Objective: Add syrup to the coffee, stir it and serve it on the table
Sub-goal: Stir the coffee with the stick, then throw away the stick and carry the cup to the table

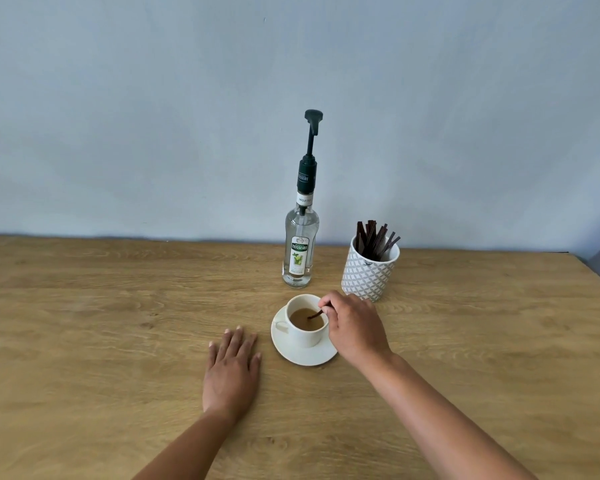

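A white cup (306, 336) of light brown coffee stands on a white saucer (302, 356) in the middle of the wooden table (118, 323). My right hand (354, 327) hovers over the cup's right rim and pinches a dark stirrer (315, 315) whose tip is dipped in the coffee. My left hand (232, 368) lies flat on the table just left of the saucer, fingers spread, holding nothing. Behind the cup stands a clear syrup bottle (299, 251) with a tall dark pump (311, 133).
A white patterned pot (368, 275) filled with several dark stirrers stands right of the bottle, just behind my right hand. A pale wall runs along the table's far edge. The table's right corner shows at the far right.
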A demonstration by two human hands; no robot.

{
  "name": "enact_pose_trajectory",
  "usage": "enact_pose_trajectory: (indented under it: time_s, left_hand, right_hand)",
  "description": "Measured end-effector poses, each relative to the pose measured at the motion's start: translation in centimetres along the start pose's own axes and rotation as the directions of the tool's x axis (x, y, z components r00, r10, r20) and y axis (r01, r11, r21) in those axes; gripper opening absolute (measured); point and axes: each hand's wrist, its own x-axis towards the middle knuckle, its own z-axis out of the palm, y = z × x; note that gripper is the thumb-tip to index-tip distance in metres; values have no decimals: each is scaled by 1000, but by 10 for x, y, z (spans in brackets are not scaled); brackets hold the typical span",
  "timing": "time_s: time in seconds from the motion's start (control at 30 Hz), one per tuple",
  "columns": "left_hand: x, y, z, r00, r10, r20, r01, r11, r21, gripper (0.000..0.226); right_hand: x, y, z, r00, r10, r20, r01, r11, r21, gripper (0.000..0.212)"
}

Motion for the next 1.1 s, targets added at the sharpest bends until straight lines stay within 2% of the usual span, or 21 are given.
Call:
enact_pose_trajectory:
  time_s: [0.1, 0.2, 0.4, 0.53, 0.73, 0.87, 0.97, 1.1]
  left_hand:
    - [0, 0, -1, 1000, -3, 9, 3, 1000, 3, 52]
    - [0, 0, -1, 1000, 1, 19, 0, 1000, -19, 52]
    - [1, -2, -2, 999, 14, 34, -13, 1000, -27, 52]
    - [1, -3, -2, 999, 19, 39, -18, 999, -29, 53]
    - [-2, -2, -2, 998, 41, 53, -39, 999, -27, 53]
    - [-8, 0, -2, 994, 80, 68, -80, 997, -14, 54]
    - [-15, 2, -3, 992, 98, 79, -97, 995, -6, 56]
    - [-29, 9, -5, 990, 126, 65, -122, 991, -59, 51]
  right_hand:
    - [-4, -1, -4, 999, 37, -28, -37, 999, -2, 12]
    - [-7, -4, -10, 992, 104, -77, -97, 991, 96, 10]
    - [-24, -6, -23, 948, 159, -276, -109, 976, 188, 11]
    - [-35, -1, -19, 942, 237, -239, -192, 961, 198, 12]
    - [-42, -2, -19, 920, 206, -333, -121, 958, 260, 14]
    - [-47, 5, -16, 917, 290, -275, -208, 934, 290, 11]
    - [-50, 7, -16, 878, 428, -216, -289, 832, 473, 13]
    - [-58, 15, -26, 777, 605, -173, -299, 597, 745, 15]
